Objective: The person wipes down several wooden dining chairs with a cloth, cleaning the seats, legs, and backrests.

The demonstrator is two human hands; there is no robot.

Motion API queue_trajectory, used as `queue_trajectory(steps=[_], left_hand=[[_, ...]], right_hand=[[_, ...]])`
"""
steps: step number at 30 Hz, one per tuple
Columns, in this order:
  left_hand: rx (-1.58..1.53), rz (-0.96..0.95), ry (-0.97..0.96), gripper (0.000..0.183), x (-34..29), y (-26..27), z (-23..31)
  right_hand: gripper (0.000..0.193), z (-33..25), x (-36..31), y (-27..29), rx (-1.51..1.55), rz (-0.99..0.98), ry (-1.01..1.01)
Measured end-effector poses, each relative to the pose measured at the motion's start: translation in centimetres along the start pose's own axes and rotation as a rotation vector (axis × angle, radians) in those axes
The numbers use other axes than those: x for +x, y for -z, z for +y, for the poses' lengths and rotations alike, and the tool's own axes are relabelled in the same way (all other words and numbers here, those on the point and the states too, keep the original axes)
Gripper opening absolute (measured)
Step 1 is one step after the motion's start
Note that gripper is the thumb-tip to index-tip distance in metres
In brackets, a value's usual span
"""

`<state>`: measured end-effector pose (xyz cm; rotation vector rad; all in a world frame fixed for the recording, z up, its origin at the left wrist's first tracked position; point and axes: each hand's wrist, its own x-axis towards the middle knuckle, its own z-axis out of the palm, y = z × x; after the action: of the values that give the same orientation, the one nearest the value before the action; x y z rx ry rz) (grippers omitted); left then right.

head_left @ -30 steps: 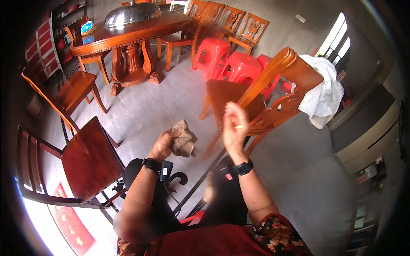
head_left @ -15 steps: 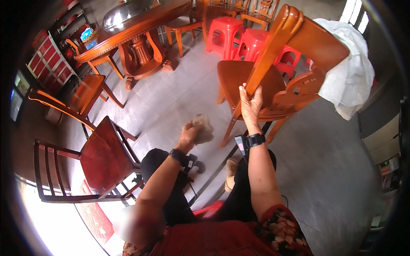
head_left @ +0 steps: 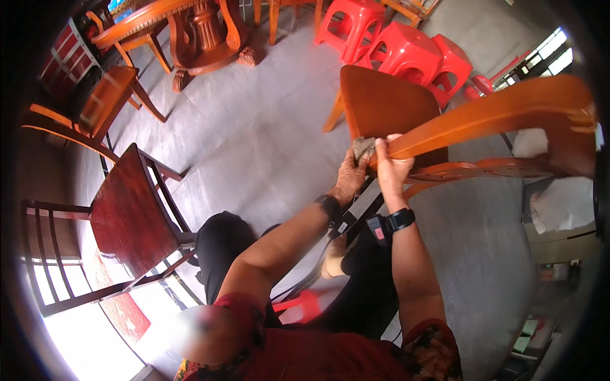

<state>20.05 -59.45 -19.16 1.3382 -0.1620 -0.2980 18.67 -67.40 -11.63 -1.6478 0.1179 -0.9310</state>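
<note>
A glossy orange-brown wooden chair [head_left: 394, 105] is in front of me to the right, its curved backrest post [head_left: 489, 117] leaning toward the right. My right hand [head_left: 394, 170] is wrapped around the lower end of that post. Close beside it, my left hand [head_left: 348, 178] pinches a crumpled grey-brown rag [head_left: 364, 147] that touches the post near the seat. Part of the rag is hidden by the fingers. White cloth [head_left: 562, 206] hangs by the backrest at the far right.
Several red plastic stools [head_left: 406, 54] stand behind the chair. A dark red slatted chair [head_left: 130, 216] and an orange-brown chair [head_left: 108, 98] are on the left. The carved table base [head_left: 206, 32] is at the back. Grey tiled floor [head_left: 254, 140] lies between them.
My left hand has carried the rag right and up onto the chair post. The chair's backrest has swung down toward the right, with my right hand still on it. The view has shifted.
</note>
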Motion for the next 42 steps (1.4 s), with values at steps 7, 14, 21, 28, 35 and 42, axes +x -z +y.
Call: queue_trajectory(steps=[7,14,21,28,35,42], left_hand=[[-0.177,0.328,-0.094,0.039,-1.5,-2.2,-2.9],[-0.235,0.214,0.039,0.040,-5.3,-4.1,-2.6],[-0.534,0.204,-0.039,0.034,-1.8,-3.2,-4.7],[-0.935,0.044,-0.065,0.044,7.1,0.2,-6.6],[-0.631,0.019,-0.059,0.043,21.9,7.1,-5.0],[-0.434,0.074,-0.285,0.046,13.3,3.2,-7.0]], right_hand=[[0.029,-1.4,0.1,1.5,0.049,-0.188,0.007],[0.024,-3.1,-0.9,5.6,0.069,-0.178,-0.005],[0.018,-2.9,-0.5,5.8,0.063,-0.184,-0.001],[0.012,-3.5,-0.5,5.1,-0.061,-0.232,0.113],[0.016,-3.1,-0.1,5.4,-0.127,-0.295,0.198],[0.011,-2.9,-0.4,5.0,-0.088,-0.228,0.166]])
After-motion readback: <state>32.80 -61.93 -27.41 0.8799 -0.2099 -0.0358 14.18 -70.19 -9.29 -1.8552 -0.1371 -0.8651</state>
